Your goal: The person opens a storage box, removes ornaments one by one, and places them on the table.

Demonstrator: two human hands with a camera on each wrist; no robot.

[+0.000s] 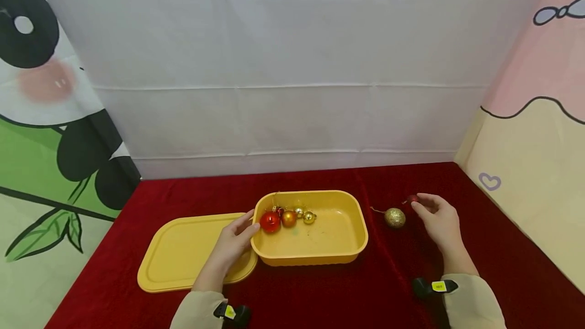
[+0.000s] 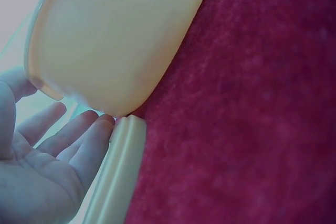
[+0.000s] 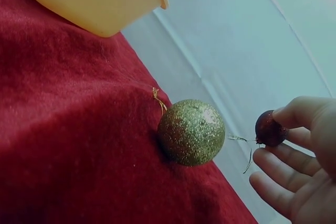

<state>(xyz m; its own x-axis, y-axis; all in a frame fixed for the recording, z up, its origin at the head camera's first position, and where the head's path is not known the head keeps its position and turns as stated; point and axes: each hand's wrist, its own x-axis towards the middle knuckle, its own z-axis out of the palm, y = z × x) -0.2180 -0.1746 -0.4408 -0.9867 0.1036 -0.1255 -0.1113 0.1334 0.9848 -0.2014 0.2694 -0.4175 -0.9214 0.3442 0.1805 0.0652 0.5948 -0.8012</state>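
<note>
A yellow plastic box (image 1: 338,235) stands uncovered, with several red and gold Christmas baubles gathered at its left end. My left hand (image 1: 235,240) holds that end, thumb at the rim; in the left wrist view its other fingers (image 2: 94,135) lie against the outer wall. To the right, my right hand (image 1: 439,220) pinches a small dark red bauble (image 3: 270,128) between thumb and forefinger, its thin hanging loop dangling free. Close to this hand lies a larger gold glitter bauble (image 3: 191,132) with a gold string. Inside the box, a shiny red bauble (image 1: 270,222) is the biggest.
A yellow lid (image 1: 178,248) lies flat left of the box, partly beneath the left forearm and the box's left end. Dark red cloth (image 1: 320,298) covers the table. White fabric (image 1: 292,65) hangs behind, and printed cloths flank both sides.
</note>
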